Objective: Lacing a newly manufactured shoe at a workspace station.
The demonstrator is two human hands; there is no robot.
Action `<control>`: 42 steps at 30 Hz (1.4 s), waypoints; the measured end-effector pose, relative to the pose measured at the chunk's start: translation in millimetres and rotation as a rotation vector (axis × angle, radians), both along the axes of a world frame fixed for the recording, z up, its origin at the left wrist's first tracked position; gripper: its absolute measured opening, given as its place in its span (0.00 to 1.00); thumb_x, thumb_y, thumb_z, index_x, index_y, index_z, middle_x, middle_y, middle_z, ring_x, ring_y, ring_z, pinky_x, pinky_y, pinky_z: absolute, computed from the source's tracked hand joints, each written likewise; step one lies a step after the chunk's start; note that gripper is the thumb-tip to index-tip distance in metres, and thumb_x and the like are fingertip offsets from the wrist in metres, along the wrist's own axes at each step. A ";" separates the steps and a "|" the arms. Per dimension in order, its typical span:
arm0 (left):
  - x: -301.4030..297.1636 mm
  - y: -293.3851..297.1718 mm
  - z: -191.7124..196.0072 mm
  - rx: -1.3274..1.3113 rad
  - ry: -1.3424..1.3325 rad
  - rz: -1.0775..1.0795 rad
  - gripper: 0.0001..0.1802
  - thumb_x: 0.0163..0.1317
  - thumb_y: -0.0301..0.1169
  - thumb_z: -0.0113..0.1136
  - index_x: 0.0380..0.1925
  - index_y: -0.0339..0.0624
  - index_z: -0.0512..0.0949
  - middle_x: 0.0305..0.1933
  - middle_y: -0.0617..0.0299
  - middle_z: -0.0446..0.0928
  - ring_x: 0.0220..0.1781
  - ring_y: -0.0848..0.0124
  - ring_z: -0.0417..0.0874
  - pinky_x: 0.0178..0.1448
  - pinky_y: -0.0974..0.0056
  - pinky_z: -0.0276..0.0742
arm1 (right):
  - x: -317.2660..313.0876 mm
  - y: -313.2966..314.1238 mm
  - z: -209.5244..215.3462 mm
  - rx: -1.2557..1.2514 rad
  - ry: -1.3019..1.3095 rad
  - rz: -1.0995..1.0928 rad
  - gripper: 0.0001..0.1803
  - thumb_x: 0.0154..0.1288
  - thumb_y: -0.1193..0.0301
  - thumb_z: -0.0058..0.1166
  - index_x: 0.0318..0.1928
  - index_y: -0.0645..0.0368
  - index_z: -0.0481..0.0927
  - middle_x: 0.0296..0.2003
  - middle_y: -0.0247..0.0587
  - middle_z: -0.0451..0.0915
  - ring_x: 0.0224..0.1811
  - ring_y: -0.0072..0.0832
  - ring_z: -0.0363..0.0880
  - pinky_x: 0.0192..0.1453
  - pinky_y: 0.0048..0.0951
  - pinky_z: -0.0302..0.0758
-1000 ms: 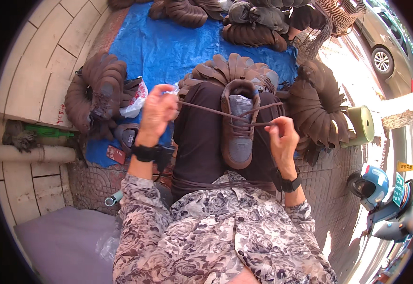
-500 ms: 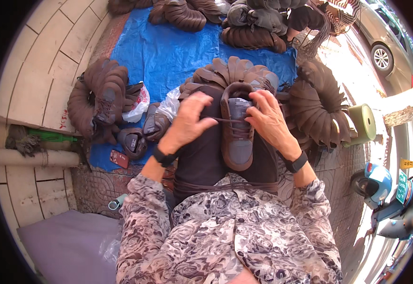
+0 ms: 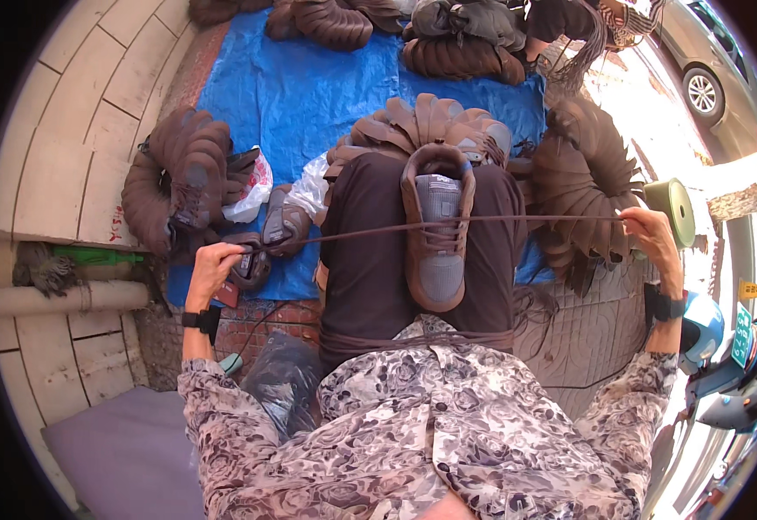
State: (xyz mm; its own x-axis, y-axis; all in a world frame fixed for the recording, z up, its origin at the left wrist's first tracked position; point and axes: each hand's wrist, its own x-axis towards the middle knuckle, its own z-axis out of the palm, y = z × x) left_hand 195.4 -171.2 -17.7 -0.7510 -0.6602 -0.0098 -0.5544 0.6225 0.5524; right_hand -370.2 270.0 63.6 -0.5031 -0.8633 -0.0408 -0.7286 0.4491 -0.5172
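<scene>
A brown shoe with a grey tongue and toe [image 3: 439, 230] rests between my thighs, its toe pointing toward me. Its dark brown shoelace [image 3: 352, 232] runs through the lower eyelets and stretches out taut to both sides. Far out on the left, my left hand [image 3: 215, 270] pinches one end of the lace, in front of a loose shoe [image 3: 248, 264]. My right hand [image 3: 652, 232] pinches the other end at the right, close to a green roll [image 3: 672, 212]. More brown laces [image 3: 413, 341] lie across my lap.
Rings of brown shoe pieces [image 3: 582, 186] lie around a blue tarp [image 3: 309, 95], with another ring [image 3: 430, 126] just beyond my knees. A tiled wall [image 3: 75, 130] borders the left. A person sits at the far right, and a scooter [image 3: 708, 338] and a car [image 3: 717, 78] stand along the right.
My hands have moved from beside the shoe's opening far out to either side, drawing the lace out straight between them. The shoe stays between my thighs.
</scene>
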 end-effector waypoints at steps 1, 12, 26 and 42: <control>8.8 0.9 -6.3 -0.103 0.028 0.000 0.07 0.50 0.22 0.62 0.32 0.35 0.81 0.28 0.54 0.80 0.30 0.61 0.81 0.35 0.64 0.73 | 1.6 10.6 -1.9 -0.023 0.025 -0.049 0.09 0.54 0.80 0.55 0.37 0.62 0.79 0.24 0.38 0.74 0.28 0.27 0.75 0.32 0.27 0.70; -44.2 -0.7 -62.1 -0.076 0.220 0.472 0.09 0.59 0.28 0.55 0.36 0.37 0.81 0.29 0.52 0.81 0.30 0.65 0.83 0.38 0.64 0.76 | 85.5 37.5 -69.6 -0.211 0.887 -0.167 0.10 0.56 0.72 0.58 0.40 0.56 0.79 0.27 0.38 0.75 0.37 0.34 0.73 0.47 0.35 0.69; -227.5 86.3 19.2 0.636 0.812 -0.132 0.23 0.63 0.22 0.53 0.58 0.32 0.64 0.34 0.61 0.76 0.34 0.73 0.80 0.42 0.68 0.80 | 161.5 -128.5 -72.6 -0.474 -0.555 -0.082 0.07 0.60 0.80 0.53 0.39 0.62 0.81 0.24 0.35 0.79 0.26 0.13 0.73 0.30 0.18 0.71; -276.3 144.3 23.5 0.654 0.484 -0.236 0.09 0.61 0.24 0.54 0.38 0.31 0.80 0.26 0.60 0.79 0.22 0.79 0.79 0.26 0.74 0.75 | 169.6 -144.8 -80.7 -0.370 -0.546 -0.093 0.06 0.58 0.74 0.55 0.31 0.66 0.79 0.22 0.33 0.77 0.25 0.15 0.72 0.30 0.21 0.70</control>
State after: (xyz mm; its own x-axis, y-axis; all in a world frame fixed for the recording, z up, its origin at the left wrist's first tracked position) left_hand -80.9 -26.9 5.8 -0.8884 -0.4585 0.0231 -0.0594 0.1646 0.9846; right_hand -200.6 125.2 -17.1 -0.5670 -0.8235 -0.0205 -0.2850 0.2194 -0.9331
